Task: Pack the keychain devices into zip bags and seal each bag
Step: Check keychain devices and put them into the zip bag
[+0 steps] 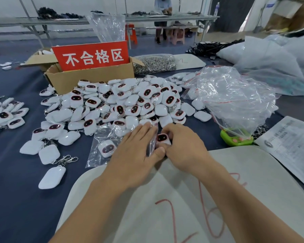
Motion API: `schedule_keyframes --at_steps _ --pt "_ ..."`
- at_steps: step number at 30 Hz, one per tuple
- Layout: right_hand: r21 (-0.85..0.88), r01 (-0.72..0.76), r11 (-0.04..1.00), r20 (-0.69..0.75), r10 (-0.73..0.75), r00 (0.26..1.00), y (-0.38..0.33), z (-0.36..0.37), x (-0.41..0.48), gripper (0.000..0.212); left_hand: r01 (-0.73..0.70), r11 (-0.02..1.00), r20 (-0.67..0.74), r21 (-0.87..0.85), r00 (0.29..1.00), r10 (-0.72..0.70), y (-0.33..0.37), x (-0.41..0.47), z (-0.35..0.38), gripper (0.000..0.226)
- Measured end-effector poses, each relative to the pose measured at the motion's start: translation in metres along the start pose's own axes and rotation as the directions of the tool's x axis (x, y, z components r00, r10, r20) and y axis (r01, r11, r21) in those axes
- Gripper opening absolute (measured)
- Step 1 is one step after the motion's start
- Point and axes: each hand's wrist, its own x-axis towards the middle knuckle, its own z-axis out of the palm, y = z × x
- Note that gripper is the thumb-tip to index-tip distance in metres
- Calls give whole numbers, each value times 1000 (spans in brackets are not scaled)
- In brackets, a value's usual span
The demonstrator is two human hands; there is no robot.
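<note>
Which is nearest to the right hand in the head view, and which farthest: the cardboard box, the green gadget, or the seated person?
1. Green gadget, just to the right of the right hand.
2. Cardboard box, beyond the device pile, to the left.
3. Seated person, far at the back of the room.

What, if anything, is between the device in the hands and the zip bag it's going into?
Nothing visible. The right hand grips the keychain device directly against the zip bag pinched by the left hand. Whether the bag's mouth is open cannot be told.
</note>
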Motion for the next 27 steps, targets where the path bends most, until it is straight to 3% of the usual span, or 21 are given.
schedule_keyframes --at_steps 4,6,10,15,18,22,27 --pt "355 -25 934 -194 99 976 8 1 2 22 28 1000 -96 -11 995 -29 5 -4 -1 88" --pt "535 -16 845 -220 158 963 10 -5 3 15 -3 998 -214 -62 977 -11 11 -6 -4 83" --pt "761 11 648 -71 67 995 5 -9 1 14 -141 956 -438 -258 899 14 21 -7 -7 58" --pt "888 -43 457 102 -105 989 -4 -8 -3 20 -115 931 -476 -346 877 -69 22 -9 -4 35" --pt "885 -64 460 147 -147 978 -5 -9 -5 27 -48 889 -444 -455 878 -180 19 -7 -5 41" --pt "870 -16 493 106 -156 982 -7 -12 -7 24 -73 886 -420 -458 896 -143 23 -7 -8 36" --pt "859 -33 511 80 -71 994 -9 -9 -10 23 -65 843 -447 -533 868 -216 22 -3 -10 24"
